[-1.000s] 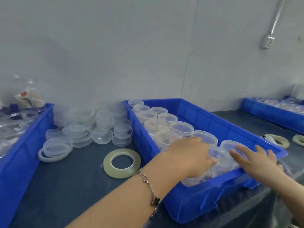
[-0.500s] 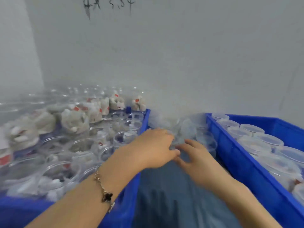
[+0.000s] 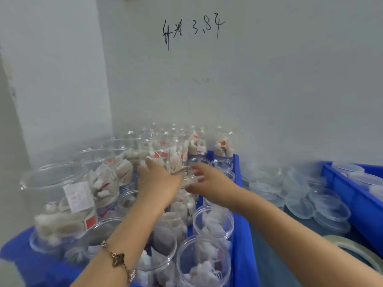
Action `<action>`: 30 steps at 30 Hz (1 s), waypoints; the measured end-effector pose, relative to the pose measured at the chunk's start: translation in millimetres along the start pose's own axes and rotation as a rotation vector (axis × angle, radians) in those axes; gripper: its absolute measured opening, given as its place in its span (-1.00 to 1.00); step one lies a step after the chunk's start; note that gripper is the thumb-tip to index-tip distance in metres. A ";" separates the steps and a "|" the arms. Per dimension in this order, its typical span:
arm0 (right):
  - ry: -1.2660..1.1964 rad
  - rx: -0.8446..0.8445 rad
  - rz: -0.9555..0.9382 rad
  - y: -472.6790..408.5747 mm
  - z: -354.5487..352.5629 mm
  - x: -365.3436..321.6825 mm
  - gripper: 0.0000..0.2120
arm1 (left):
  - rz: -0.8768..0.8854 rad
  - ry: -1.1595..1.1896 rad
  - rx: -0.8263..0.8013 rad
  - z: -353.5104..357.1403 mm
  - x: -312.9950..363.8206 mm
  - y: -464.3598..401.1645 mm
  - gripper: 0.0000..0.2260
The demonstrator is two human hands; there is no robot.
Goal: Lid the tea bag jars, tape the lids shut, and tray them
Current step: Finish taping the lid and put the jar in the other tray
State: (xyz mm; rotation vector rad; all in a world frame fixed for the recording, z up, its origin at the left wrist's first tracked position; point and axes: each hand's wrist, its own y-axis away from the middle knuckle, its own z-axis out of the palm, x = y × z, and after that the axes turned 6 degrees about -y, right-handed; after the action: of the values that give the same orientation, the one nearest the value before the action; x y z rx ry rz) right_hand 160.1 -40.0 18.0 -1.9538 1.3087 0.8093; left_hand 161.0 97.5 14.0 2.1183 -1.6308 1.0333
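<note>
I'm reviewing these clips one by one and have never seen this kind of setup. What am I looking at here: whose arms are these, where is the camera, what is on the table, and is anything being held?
There is no machine here. A person wears a wide-angle camera on the head, so the one view looks forward and down along their own arms. The left hand, with a bracelet on its wrist, and the right hand both reach into a blue bin packed with clear open jars of tea bags. The hands are blurred; the left rests against a jar in the stack, but I cannot tell whether either one actually grips anything. To the right of the bin, a heap of clear lids lies on the dark table. A roll of tape sits at the lower right, beside a second blue bin. Handwriting marks the wall.
</note>
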 end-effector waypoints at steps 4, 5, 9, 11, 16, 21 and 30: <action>-0.197 -0.060 0.051 -41.7 21.4 -10.7 -0.20 | -0.141 0.150 0.039 1.8 -8.6 -24.3 0.08; -0.231 -0.079 0.057 -47.9 26.8 -12.7 -0.19 | -0.139 0.170 0.047 3.3 -11.3 -31.7 0.08; -0.333 -0.146 0.056 -55.5 43.1 -14.0 -0.17 | -0.073 0.176 0.087 14.0 -19.8 -48.5 -0.08; -0.347 -0.151 0.058 -53.4 44.7 -11.8 -0.17 | -0.079 0.148 0.129 17.8 -18.5 -47.3 -0.03; -0.407 -0.083 0.080 -56.3 41.9 -13.3 -0.15 | -0.238 0.190 0.136 18.7 -9.3 -57.3 -0.20; -0.450 -0.075 0.083 -52.2 37.7 -14.0 -0.15 | -0.189 0.383 0.154 15.7 -0.2 -47.8 -0.60; -0.447 0.416 -0.102 30.0 -25.3 12.2 -0.28 | 0.139 0.479 0.227 40.8 88.5 25.7 -0.09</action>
State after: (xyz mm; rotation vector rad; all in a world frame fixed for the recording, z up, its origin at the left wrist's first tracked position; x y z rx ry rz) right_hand 139.2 -75.5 18.6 -1.4002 1.0025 0.7907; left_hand 161.9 0.1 40.0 1.7067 -1.4867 1.6856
